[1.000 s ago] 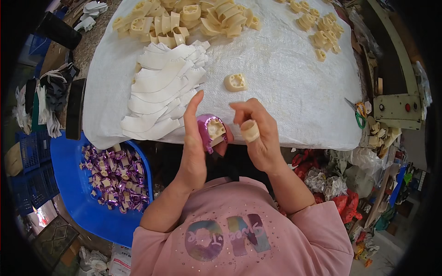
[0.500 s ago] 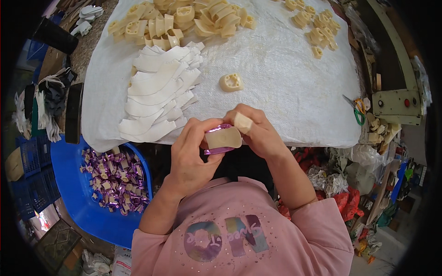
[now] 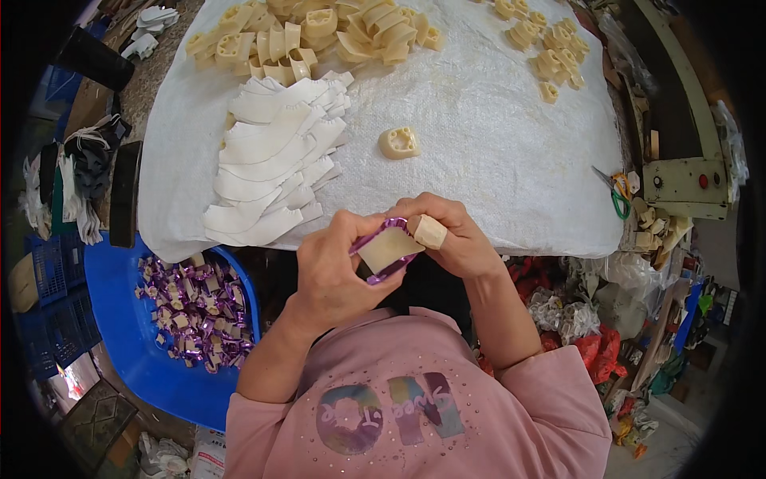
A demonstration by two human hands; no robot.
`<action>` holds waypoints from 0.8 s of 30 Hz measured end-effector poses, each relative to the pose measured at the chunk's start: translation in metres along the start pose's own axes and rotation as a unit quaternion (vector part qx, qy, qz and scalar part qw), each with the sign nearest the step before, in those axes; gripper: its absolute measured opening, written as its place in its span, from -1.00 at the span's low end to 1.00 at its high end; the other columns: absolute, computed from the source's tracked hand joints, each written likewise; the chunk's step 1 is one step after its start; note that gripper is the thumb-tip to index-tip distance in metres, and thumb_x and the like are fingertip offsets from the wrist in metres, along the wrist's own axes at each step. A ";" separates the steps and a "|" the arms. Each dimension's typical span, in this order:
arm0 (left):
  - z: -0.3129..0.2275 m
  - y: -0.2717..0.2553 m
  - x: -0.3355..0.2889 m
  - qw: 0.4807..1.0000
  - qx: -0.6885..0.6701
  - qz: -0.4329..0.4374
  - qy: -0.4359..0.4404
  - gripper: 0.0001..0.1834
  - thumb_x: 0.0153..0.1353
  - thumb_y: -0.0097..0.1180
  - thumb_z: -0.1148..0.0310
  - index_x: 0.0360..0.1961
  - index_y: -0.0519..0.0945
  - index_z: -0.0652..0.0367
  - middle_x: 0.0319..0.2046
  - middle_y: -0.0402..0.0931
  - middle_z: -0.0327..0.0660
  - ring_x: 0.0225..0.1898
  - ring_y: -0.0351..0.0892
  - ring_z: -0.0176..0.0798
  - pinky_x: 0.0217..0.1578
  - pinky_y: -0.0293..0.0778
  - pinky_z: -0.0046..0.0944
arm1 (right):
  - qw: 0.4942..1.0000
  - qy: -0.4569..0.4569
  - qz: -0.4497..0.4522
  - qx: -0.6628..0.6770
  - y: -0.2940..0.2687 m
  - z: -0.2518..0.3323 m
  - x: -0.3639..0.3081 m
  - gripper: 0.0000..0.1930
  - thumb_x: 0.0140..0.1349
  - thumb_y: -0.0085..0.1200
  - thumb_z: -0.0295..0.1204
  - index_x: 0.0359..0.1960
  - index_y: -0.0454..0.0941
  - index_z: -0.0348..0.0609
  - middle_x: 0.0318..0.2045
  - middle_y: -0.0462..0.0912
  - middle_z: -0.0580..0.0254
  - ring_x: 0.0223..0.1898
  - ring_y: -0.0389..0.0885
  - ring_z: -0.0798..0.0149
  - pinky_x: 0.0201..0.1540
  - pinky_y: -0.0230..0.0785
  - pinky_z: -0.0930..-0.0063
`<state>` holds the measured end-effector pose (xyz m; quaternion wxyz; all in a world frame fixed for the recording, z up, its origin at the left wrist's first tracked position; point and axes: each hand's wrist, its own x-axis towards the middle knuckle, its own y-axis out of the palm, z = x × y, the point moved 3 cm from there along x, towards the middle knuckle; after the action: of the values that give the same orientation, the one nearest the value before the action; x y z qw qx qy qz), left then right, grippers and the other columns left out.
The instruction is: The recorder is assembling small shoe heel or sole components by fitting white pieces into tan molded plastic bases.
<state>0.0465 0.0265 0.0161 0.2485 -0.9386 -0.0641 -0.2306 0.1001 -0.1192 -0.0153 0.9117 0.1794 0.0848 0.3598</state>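
And here's a dusty-pink T-shirt [image 3: 447, 355], big blocky lettering [image 3: 351, 419] across its front in patchy muted purple and teal, tiny shiny studs sprinkled around! Short pink sleeves [image 3: 554, 391], forearms bare, and on the right hand [image 3: 467, 243], what looks like a cream thumb wrap [image 3: 431, 232]!

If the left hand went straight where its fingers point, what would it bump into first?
Past the purple-and-beige piece it holds, the left hand would probably bump the right hand first, though depth is hard to judge.
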 end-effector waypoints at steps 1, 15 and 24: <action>-0.002 0.001 0.000 1.000 0.009 -0.002 -0.001 -0.48 -0.33 0.46 0.47 -0.31 0.44 0.29 -0.49 0.52 -0.18 -0.53 0.53 -0.39 -0.51 0.44 -0.44 | 1.000 0.000 0.000 -0.001 0.000 -0.001 -0.001 -0.78 0.31 -0.10 -0.42 -0.15 0.53 -0.26 -0.25 0.55 0.24 -0.18 0.50 0.40 -0.14 0.33 0.53; 0.000 0.017 -0.009 0.985 0.099 -0.140 -0.021 -0.51 -0.29 0.45 0.47 -0.34 0.42 0.32 -0.53 0.52 -0.11 -0.56 0.58 -0.27 -0.54 0.48 -0.36 | 0.976 -0.010 -0.146 0.161 0.029 -0.022 0.000 -0.70 0.37 -0.20 -0.30 -0.13 0.47 -0.30 -0.21 0.53 0.19 -0.22 0.46 0.43 -0.15 0.33 0.54; 0.014 0.010 -0.012 0.988 0.054 -0.120 -0.080 -0.52 -0.20 0.41 0.47 -0.27 0.40 0.32 -0.51 0.53 -0.12 -0.53 0.57 -0.33 -0.51 0.48 -0.37 | 0.992 -0.012 -0.125 -0.026 0.014 -0.033 0.006 -0.58 0.35 -0.13 -0.12 -0.05 0.45 -0.27 -0.30 0.49 0.32 -0.32 0.42 0.41 -0.24 0.31 0.57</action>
<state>0.0433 0.0250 -0.0047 0.2631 -0.9249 -0.2078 -0.1794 0.0861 -0.0963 -0.0404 0.9550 0.1476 0.0861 0.2426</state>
